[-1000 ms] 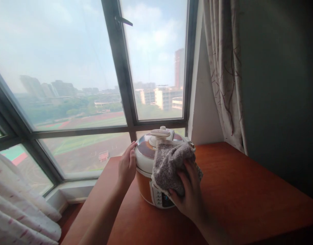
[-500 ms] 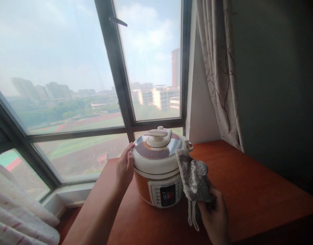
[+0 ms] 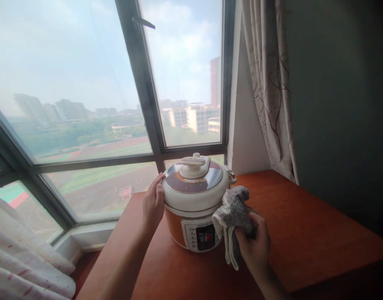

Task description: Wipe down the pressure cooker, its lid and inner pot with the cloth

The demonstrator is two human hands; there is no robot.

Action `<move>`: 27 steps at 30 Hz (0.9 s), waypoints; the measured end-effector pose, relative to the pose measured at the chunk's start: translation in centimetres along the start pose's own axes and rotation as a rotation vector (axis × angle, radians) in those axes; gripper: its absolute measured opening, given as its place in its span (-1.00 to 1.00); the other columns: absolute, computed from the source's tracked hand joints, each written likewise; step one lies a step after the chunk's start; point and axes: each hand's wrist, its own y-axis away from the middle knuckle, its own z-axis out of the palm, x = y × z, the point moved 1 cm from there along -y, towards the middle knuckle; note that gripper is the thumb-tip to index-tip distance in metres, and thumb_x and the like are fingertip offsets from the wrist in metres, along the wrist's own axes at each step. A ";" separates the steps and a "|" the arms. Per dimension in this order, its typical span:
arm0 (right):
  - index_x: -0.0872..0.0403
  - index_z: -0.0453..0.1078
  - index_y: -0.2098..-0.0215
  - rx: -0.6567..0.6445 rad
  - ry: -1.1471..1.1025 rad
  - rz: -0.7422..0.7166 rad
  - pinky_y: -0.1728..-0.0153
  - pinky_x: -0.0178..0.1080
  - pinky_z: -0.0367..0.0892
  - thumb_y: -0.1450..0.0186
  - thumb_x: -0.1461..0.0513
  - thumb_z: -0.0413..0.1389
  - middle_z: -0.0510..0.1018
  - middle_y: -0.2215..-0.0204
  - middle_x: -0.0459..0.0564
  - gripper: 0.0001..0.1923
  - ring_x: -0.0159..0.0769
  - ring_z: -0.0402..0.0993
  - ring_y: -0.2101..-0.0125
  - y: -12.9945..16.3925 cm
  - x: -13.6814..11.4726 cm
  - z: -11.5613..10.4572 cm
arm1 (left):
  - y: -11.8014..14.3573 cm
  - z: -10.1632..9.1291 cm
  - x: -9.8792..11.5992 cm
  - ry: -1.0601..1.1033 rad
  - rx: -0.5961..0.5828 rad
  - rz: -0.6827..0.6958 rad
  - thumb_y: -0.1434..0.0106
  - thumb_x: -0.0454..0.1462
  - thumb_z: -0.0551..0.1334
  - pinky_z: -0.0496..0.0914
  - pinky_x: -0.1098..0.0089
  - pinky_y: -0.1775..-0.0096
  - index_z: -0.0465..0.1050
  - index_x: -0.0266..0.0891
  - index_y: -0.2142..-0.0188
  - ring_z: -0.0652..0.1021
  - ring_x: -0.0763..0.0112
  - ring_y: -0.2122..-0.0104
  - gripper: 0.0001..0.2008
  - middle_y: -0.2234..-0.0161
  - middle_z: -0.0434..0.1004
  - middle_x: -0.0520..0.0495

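A white and orange electric pressure cooker (image 3: 196, 198) stands on the wooden tabletop, its lid on and its control panel facing me. My left hand (image 3: 153, 200) holds the cooker's left side at the lid rim, fingers together and thumb in front. Whatever lies under those fingers is hidden. In my right hand (image 3: 254, 241) is a bunched grey and white cloth (image 3: 233, 210), with its pale edges hanging down. The cloth is at the cooker's front right side and covers the right part of the panel. Whether it presses on the cooker I cannot tell.
The reddish-brown table (image 3: 291, 225) reaches to the window frame (image 3: 191, 151) behind the cooker. A patterned curtain (image 3: 269, 83) hangs at the right, and a pale curtain (image 3: 25, 258) at the lower left. The table's left edge runs beside my left forearm.
My right hand has moved slightly up and left with the cloth, which is now more crumpled and covers part of the panel. My left hand stays at the cooker's side.
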 end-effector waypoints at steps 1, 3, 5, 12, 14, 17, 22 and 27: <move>0.03 0.34 0.11 -0.005 -0.011 -0.013 0.16 -0.09 0.49 -0.30 0.16 0.14 0.59 0.10 0.13 -0.79 -0.10 0.56 0.10 -0.2 -0.6 1.0 | 0.0 0.0 0.0 0.004 -0.001 0.000 -0.44 -0.09 -0.09 0.26 0.08 -0.22 0.42 -0.30 -0.14 0.43 0.11 -0.19 -0.49 -0.16 0.48 -0.26; 0.02 0.32 0.08 -0.014 -0.014 -0.071 0.13 -0.09 0.48 -0.33 0.19 0.12 0.57 0.07 0.13 -0.80 -0.10 0.54 0.06 -1.1 -2.1 2.4 | 0.0 0.0 0.0 0.014 -0.006 -0.002 -0.44 -0.09 -0.09 0.26 0.09 -0.22 0.42 -0.29 -0.14 0.43 0.12 -0.19 -0.50 -0.16 0.48 -0.25; 0.00 0.32 0.07 -0.056 0.004 -0.194 0.04 -0.04 0.44 -0.32 0.22 0.12 0.56 0.04 0.11 -0.79 -0.09 0.49 -0.02 -2.4 -3.9 3.5 | 0.0 0.0 0.1 0.022 -0.010 -0.004 -0.44 -0.08 -0.08 0.27 0.09 -0.22 0.42 -0.29 -0.14 0.43 0.12 -0.19 -0.49 -0.16 0.48 -0.25; 0.00 0.36 0.02 -0.431 0.097 -0.688 -0.31 0.07 0.06 -0.31 0.23 0.13 0.54 -0.11 -0.01 -0.74 -0.10 0.36 -0.17 -5.5 -10.1 6.8 | -0.2 -0.3 -0.2 0.270 -0.034 -0.101 -0.35 -0.05 0.11 0.23 0.07 -0.24 0.48 -0.29 -0.08 0.43 0.07 -0.19 -0.54 -0.14 0.50 -0.25; 0.04 0.38 0.00 -0.497 0.148 -0.778 -0.34 0.05 0.00 -0.34 0.23 0.11 0.46 -0.20 0.00 -0.74 -0.11 0.27 -0.24 -4.5 -10.8 7.7 | -0.2 -0.6 -0.6 0.467 -0.001 -0.183 -0.28 -0.08 0.21 0.22 0.06 -0.25 0.51 -0.26 -0.02 0.43 0.06 -0.19 -0.59 -0.14 0.50 -0.23; 0.11 0.41 -0.03 -0.562 0.196 -0.904 -0.37 -0.01 -0.04 -0.40 0.25 0.05 0.41 -0.25 0.05 -0.74 -0.15 0.19 -0.29 -2.1 -10.9 8.5 | 0.3 -1.6 -1.2 0.693 0.165 -0.284 -0.20 -0.15 0.29 0.25 0.04 -0.24 0.52 -0.23 0.07 0.43 0.06 -0.19 -0.66 -0.16 0.48 -0.21; 0.21 0.41 -0.09 -0.717 0.188 -0.943 -0.33 -0.14 0.10 -0.43 0.29 0.01 0.49 -0.16 0.11 -0.69 -0.18 0.28 -0.24 1.5 -10.1 9.1 | 5.4 -3.2 0.5 0.503 0.482 -0.234 -0.25 -0.23 0.22 0.28 0.01 -0.22 0.46 -0.20 0.15 0.38 0.08 -0.22 -0.81 -0.15 0.44 -0.18; 0.23 0.31 -0.23 -0.811 0.106 -0.803 -0.35 -0.09 0.14 -0.44 0.25 -0.01 0.43 -0.22 0.13 -0.58 -0.16 0.22 -0.27 1.8 -11.3 8.7 | 14.4 -1.5 2.3 0.287 0.489 -0.150 -0.33 -0.22 0.16 0.40 0.06 -0.13 0.41 -0.12 0.09 0.46 0.12 -0.12 -0.83 -0.10 0.41 -0.16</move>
